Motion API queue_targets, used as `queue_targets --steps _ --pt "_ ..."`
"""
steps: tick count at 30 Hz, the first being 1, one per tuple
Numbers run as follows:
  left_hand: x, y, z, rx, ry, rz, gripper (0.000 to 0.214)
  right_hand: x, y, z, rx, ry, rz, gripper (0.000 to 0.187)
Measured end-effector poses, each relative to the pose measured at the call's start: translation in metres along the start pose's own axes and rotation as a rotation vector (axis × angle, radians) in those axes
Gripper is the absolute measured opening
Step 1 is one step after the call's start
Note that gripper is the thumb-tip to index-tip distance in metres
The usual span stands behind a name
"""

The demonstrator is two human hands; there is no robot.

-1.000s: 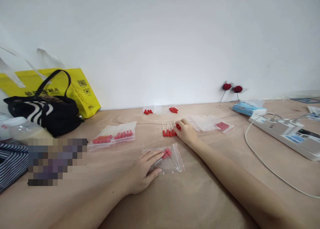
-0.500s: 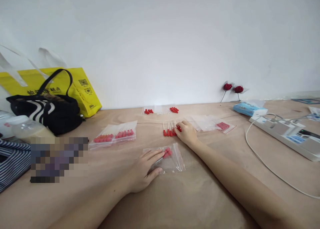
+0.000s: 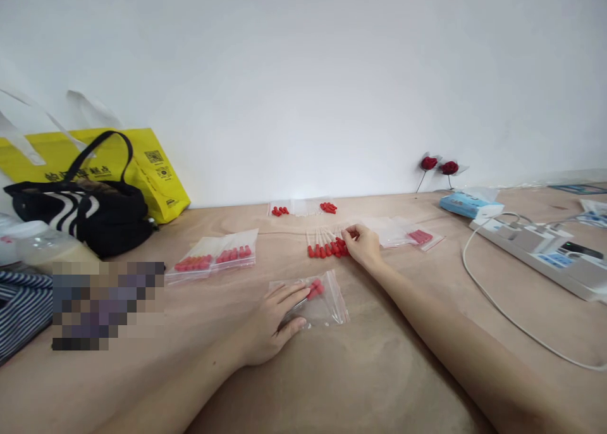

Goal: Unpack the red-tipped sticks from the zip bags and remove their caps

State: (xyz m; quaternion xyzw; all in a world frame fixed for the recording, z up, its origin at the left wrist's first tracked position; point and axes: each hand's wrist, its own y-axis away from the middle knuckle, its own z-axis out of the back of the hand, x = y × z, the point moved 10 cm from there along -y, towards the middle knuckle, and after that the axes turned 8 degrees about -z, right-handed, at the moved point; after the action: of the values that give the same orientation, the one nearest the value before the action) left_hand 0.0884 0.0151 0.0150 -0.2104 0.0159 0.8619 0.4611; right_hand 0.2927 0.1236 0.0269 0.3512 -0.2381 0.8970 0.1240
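My left hand (image 3: pixel 272 322) lies on the table with its fingers on the mouth of a small clear zip bag (image 3: pixel 317 301) that holds a few red-capped pieces. My right hand (image 3: pixel 364 245) reaches forward to a loose row of red-capped clear tubes (image 3: pixel 326 247) and pinches the rightmost ones with curled fingers. Two filled clear bags (image 3: pixel 215 257) of the same red pieces lie to the left of the row.
A black-and-white handbag (image 3: pixel 85 212) and a yellow tote (image 3: pixel 147 168) stand at the left. More bags with red pieces (image 3: pixel 303 208) lie by the wall, another bag (image 3: pixel 420 236) right of my hand. A power strip (image 3: pixel 545 254) with a white cable (image 3: pixel 502 307) sits at the right, with two red roses (image 3: pixel 439 166) by the wall.
My right hand has shifted a little to the right along the row of tubes, uncovering more red caps. The left hand has stayed on the bag.
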Motion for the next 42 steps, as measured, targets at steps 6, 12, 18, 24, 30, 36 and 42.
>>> queue_targets --steps 6,12,18,24,30,36,42 --pt "0.007 0.002 -0.003 -0.028 -0.027 -0.011 0.047 -0.004 0.005 0.001 0.044 0.099 -0.075 0.023" --pt "0.011 0.003 -0.006 -0.022 -0.037 -0.003 0.047 -0.003 0.004 0.001 0.046 0.13 -0.107 0.024" --pt "0.01 0.002 -0.006 0.001 -0.052 0.0 0.047 -0.012 0.008 0.013 -0.019 0.128 -0.176 0.032" --pt "0.009 0.0 -0.006 0.006 -0.073 -0.013 0.047 -0.014 0.015 0.012 -0.042 0.143 -0.166 0.032" --pt "0.015 0.003 -0.006 0.005 -0.047 0.069 0.053 0.004 0.024 0.022 -0.077 0.04 -0.003 0.024" --pt "0.017 0.005 -0.006 0.042 -0.04 0.161 0.053 0.038 0.073 0.015 0.273 -0.139 0.396 0.012" --pt "0.013 0.001 -0.002 0.039 -0.022 0.144 0.051 0.04 0.101 0.002 0.495 -0.014 0.457 0.013"
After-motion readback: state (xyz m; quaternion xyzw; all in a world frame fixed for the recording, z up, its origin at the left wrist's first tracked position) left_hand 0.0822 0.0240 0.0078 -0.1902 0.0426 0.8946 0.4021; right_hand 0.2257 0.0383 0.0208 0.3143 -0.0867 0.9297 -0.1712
